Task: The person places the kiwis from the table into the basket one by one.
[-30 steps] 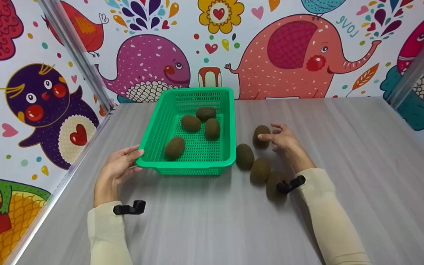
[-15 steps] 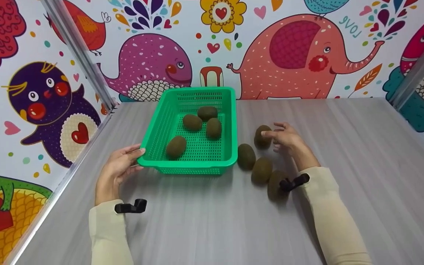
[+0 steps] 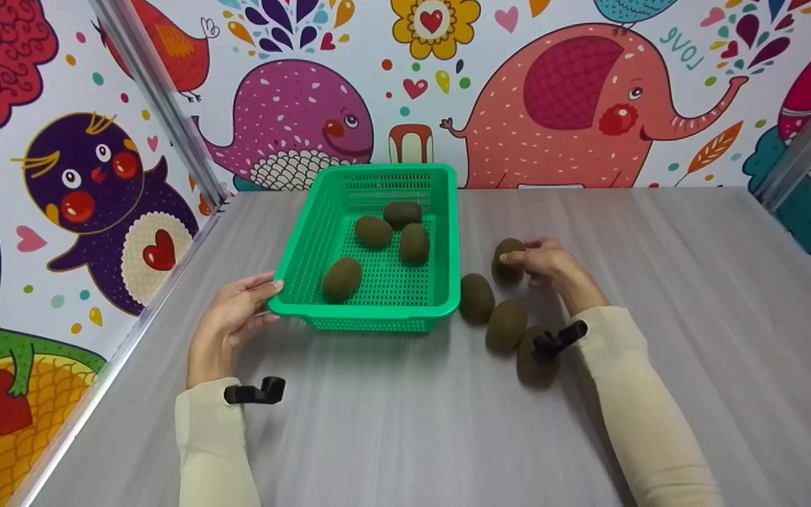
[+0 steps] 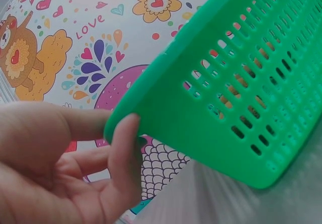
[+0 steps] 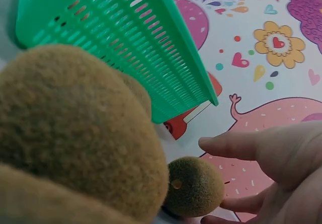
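My left hand [image 3: 233, 320] pinches the near left corner of a green plastic basket [image 3: 363, 310], thumb over the rim and fingers beneath it. Several brown kiwis, one of them a kiwi [image 3: 342, 279] near the front, lie inside. Right of the basket my right hand [image 3: 553, 267] is at the farthest kiwi [image 3: 508, 260] of a short row on the table. In the right wrist view a gap shows between the straight thumb [image 5: 229, 146] and that kiwi, while the other fingers reach its far side.
Toward me the row goes on with a kiwi [image 3: 477, 298] beside the basket, another kiwi [image 3: 506, 327], and a last kiwi [image 3: 537, 360] partly covered by the black wrist camera [image 3: 559, 341]. A cartoon-printed wall [image 3: 497, 91] closes off the grey table [image 3: 377, 422] at the back.
My right hand has come closer around the farthest kiwi, its thumb lying over the kiwi's near side. The left hand keeps its hold on the basket. The head view has shifted slightly.
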A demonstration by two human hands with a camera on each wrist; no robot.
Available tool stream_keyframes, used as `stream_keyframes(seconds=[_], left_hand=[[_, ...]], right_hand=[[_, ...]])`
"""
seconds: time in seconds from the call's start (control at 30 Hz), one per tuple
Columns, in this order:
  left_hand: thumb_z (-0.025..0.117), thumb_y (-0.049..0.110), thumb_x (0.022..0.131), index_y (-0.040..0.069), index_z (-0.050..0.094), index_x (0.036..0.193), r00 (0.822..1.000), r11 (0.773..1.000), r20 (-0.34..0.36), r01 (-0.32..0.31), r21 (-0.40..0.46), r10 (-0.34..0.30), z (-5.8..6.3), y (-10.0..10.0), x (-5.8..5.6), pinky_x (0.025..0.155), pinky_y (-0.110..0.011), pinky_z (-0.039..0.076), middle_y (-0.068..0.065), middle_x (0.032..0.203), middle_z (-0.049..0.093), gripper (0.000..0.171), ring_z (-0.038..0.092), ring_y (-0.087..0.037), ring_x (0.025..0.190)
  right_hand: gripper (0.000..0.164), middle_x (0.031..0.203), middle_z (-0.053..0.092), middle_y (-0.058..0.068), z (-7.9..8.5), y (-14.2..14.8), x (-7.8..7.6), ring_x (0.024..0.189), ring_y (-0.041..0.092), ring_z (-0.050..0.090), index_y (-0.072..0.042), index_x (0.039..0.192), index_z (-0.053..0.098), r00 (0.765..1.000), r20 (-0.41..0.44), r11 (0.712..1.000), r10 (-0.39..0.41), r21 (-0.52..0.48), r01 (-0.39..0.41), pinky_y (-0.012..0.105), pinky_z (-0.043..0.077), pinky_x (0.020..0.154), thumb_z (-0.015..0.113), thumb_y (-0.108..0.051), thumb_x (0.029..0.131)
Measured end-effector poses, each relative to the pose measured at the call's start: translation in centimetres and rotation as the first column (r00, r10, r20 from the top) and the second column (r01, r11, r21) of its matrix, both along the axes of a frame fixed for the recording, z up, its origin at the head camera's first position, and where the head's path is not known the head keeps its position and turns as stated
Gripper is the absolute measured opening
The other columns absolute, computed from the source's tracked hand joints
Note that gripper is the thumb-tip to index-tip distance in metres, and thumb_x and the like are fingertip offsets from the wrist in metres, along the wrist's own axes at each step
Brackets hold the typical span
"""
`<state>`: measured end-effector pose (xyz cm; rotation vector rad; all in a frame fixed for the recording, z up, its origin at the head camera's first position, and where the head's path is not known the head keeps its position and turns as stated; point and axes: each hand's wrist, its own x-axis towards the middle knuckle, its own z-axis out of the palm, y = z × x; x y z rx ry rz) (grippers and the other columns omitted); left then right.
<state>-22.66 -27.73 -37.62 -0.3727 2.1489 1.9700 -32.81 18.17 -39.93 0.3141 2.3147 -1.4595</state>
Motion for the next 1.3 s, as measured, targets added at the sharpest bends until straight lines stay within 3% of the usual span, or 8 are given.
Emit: stream_keyframes(seconds=[0.2,0.43,0.67,0.8,0.93,1.07,1.3], left_hand=[[0.06,0.02,0.101,0.003,0.033,0.156,1.0,1.0,-0.001,-0.006,0.0,0.006,0.0,0.1,0.0,0.069,-0.017,0.056,0.008,0.101,0.065,0.063,0.064,-0.002,0.081],[0.06,0.019,0.101,0.002,0.034,0.155,1.0,1.0,-0.002,-0.009,0.012,0.009,-0.1,0.0,-0.1,0.068,-0.017,0.056,0.009,0.097,0.066,0.062,0.064,-0.002,0.078],[0.06,0.018,0.102,0.001,0.035,0.155,1.0,1.0,-0.008,-0.004,0.016,0.004,-0.1,0.0,-0.1,0.066,-0.016,0.056,0.009,0.094,0.066,0.061,0.064,-0.003,0.076],[0.06,0.019,0.101,0.001,0.035,0.154,1.0,1.0,-0.008,-0.007,0.012,0.008,-0.1,0.0,-0.1,0.065,-0.017,0.056,0.009,0.094,0.066,0.061,0.063,-0.003,0.075],[0.059,0.02,0.102,0.002,0.034,0.155,1.0,1.0,-0.007,-0.001,-0.007,0.0,-0.2,0.0,-0.1,0.067,-0.017,0.056,0.009,0.097,0.065,0.061,0.064,-0.002,0.077],[0.058,0.021,0.103,0.003,0.032,0.156,1.0,0.999,-0.013,0.008,-0.033,-0.008,-0.3,0.0,-0.1,0.07,-0.017,0.056,0.009,0.101,0.064,0.062,0.064,-0.001,0.08],[0.057,0.02,0.103,0.004,0.032,0.156,1.0,1.0,-0.009,0.004,-0.025,-0.004,-0.3,-0.1,-0.2,0.068,-0.017,0.056,0.008,0.101,0.063,0.062,0.063,-0.002,0.078]], right_hand=[[0.085,0.146,0.041,0.021,0.0,-0.2,-0.6,0.127,0.031,0.045,0.002,0.155,0.024,0.999,0.051,0.997,-0.009,0.078,0.005,0.042,0.046,0.111,0.07,-0.033,0.093],[0.074,0.127,0.048,0.012,0.0,-0.5,-0.7,0.115,0.026,0.051,0.004,0.145,0.038,0.998,0.057,0.992,0.023,0.12,-0.029,0.038,0.051,0.103,0.071,-0.035,0.092],[0.034,0.1,0.046,0.004,0.2,-0.1,-0.7,0.092,0.018,0.051,-0.005,0.107,0.053,0.997,0.028,0.99,0.069,0.124,-0.072,0.031,0.057,0.087,0.07,-0.03,0.091],[0.04,0.111,0.051,0.007,0.4,0.1,-0.5,0.098,0.018,0.055,0.001,0.121,0.058,0.995,-0.007,0.993,0.102,0.053,-0.102,0.035,0.057,0.095,0.065,-0.027,0.094],[0.059,0.124,0.049,0.012,0.7,0.1,-0.4,0.103,0.019,0.057,0.007,0.141,0.044,0.995,-0.038,0.996,0.088,-0.02,-0.089,0.039,0.053,0.103,0.063,-0.025,0.096],[0.065,0.124,0.05,0.011,1.1,0.1,-0.2,0.096,0.014,0.059,0.005,0.146,0.037,0.997,-0.07,0.996,0.042,-0.075,-0.047,0.037,0.053,0.102,0.066,-0.023,0.095],[0.065,0.129,0.051,0.012,2.0,0.2,0.2,0.095,0.008,0.059,0.004,0.151,0.034,0.989,-0.141,0.98,0.05,-0.183,-0.076,0.027,0.056,0.095,0.061,-0.02,0.097]])
